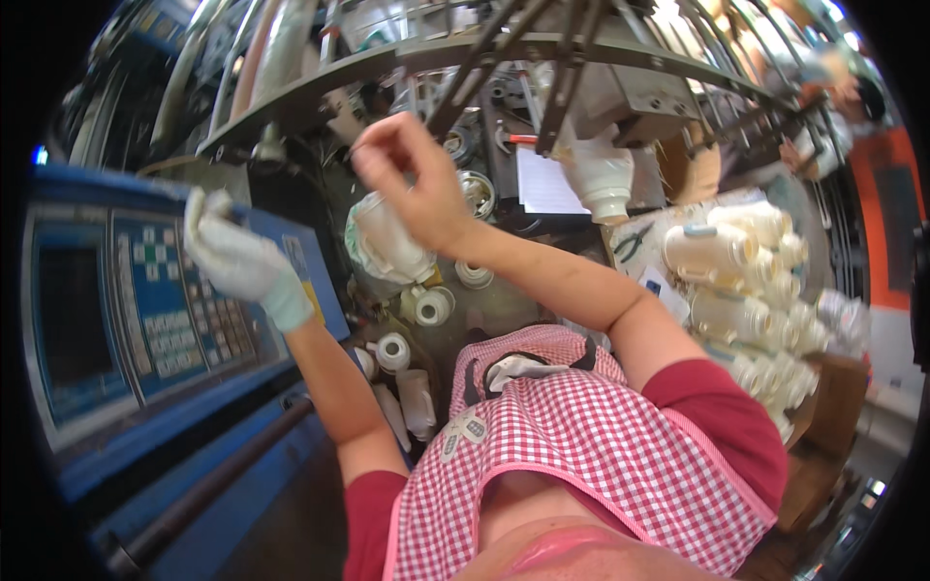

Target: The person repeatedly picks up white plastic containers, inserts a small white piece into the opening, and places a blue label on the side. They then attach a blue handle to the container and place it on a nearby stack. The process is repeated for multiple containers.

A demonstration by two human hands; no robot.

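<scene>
My left hand (237,259), in a white glove, is raised beside the upper right edge of a blue control panel (160,320) with a screen and keys. Its fingers are bent but apart, with nothing visible in them; whether it touches the panel I cannot tell. My bare right hand (418,189) is lifted in the middle, slightly blurred. Its fingers curl loosely with a gap to the thumb, and no object shows in it. Just below it is a whitish plastic bag (383,237) with pale contents. Near the bag are white hollow plastic pieces (431,306).
At the right lies a pile of cream plastic bottles (712,250). Pliers (632,242), a paper sheet (547,179) and a red-handled hammer (518,138) lie ahead. Metal machine bars (475,73) cross overhead in front. A person (823,126) is at the far right.
</scene>
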